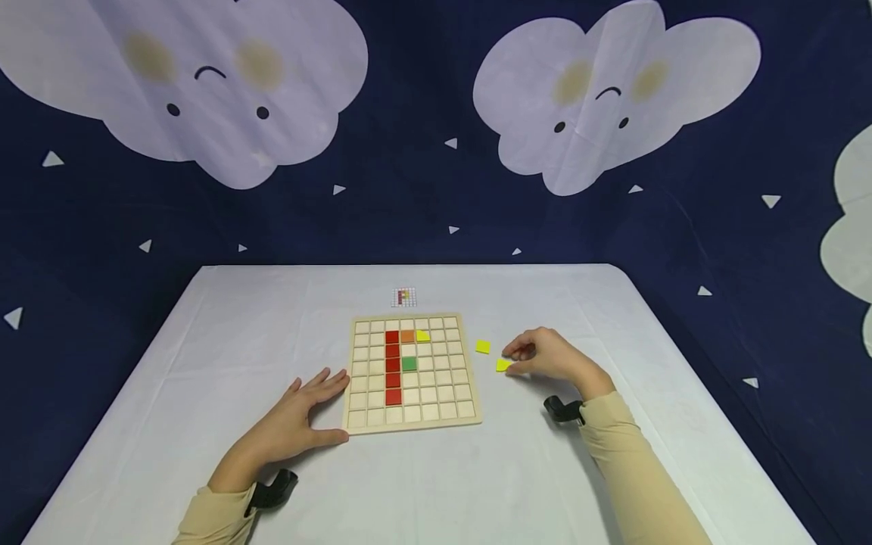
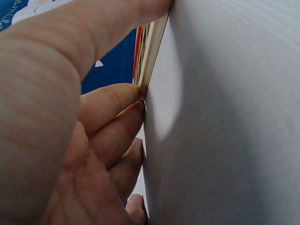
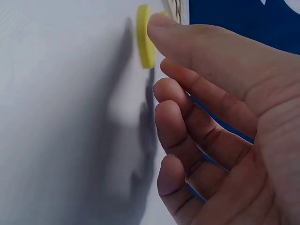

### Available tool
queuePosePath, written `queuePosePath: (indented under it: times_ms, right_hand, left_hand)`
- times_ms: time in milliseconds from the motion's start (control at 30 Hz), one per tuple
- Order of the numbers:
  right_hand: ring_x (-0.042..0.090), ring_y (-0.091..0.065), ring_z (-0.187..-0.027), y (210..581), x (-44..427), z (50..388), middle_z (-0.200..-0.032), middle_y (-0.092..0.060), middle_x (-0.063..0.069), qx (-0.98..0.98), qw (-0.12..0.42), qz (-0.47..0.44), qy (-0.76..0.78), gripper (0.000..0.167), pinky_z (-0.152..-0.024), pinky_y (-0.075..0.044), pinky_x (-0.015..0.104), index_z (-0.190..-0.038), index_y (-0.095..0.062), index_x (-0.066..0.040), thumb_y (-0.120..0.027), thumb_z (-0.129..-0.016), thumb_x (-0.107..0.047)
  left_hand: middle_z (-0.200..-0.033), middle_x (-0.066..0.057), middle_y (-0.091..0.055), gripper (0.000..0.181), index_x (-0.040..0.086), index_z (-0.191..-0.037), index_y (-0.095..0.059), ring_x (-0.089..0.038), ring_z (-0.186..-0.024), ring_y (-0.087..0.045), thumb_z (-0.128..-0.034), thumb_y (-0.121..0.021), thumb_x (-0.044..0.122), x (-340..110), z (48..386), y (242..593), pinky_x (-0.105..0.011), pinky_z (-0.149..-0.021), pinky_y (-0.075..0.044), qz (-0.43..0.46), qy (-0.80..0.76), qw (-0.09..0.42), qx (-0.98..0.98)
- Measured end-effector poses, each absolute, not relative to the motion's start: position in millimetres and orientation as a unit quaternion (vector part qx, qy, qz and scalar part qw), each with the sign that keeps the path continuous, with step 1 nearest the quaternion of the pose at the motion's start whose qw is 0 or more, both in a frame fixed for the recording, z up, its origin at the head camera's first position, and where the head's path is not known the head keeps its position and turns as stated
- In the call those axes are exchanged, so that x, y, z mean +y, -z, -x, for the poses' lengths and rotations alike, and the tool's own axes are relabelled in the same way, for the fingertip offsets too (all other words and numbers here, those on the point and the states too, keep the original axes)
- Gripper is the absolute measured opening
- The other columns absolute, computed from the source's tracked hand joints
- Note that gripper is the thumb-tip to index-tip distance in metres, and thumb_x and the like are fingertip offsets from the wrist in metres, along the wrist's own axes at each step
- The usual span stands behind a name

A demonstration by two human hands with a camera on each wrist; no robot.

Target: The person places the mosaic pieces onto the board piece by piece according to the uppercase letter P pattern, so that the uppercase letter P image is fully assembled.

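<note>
A square wooden grid board (image 1: pixel 446 425) lies on the table. Several red tiles (image 1: pixel 393 365) form a column in it, with an orange tile (image 1: pixel 407 336), a green tile (image 1: pixel 409 364) and a yellow piece with a cut corner (image 1: pixel 423 335) in other cells. My left hand (image 1: pixel 289 424) is spread along the board's left side, thumb and fingertips touching its edge (image 2: pixel 152 61). My right hand (image 1: pixel 552 356) is just right of a loose yellow piece (image 1: pixel 502 365), its thumb (image 3: pixel 164 28) at that piece and the other fingers loosely bent, apart from the thumb.
Another yellow tile (image 1: pixel 482 347) lies between the board and my right hand. Behind the board is a small printed card (image 1: pixel 404 297) with a coloured grid pattern. A white cloth covers the table (image 1: pixel 272 318), and a dark blue cloud-patterned curtain (image 1: pixel 409 189) hangs behind it.
</note>
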State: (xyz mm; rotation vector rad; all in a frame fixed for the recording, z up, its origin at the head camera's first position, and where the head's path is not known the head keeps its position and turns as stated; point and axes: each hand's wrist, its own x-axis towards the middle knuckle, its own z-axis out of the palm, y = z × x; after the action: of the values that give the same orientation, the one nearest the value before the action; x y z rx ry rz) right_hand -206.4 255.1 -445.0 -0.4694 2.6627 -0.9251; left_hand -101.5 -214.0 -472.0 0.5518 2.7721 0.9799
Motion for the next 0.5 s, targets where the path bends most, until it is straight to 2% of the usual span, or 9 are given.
queuePosePath:
  times_ms: [500]
  right_hand:
    - [0.014, -0.063, -0.088, 454.2, 258.9, 204.3, -0.103, -0.078, 0.003, 0.915, 0.128, 0.166, 0.344, 0.025, -0.076, -0.054, 0.02, -0.109, -0.082, -0.007, -0.09, -0.086, -0.014]
  left_hand:
    - [-0.167, -0.014, -0.048, 0.094, 0.005, -0.157, -0.054, -0.047, -0.162, -0.029, -0.0793, -0.094, 0.038, -213.2, 100.2, 468.8, -0.078, -0.127, -0.008, -0.18, -0.33, 0.078, 0.923]
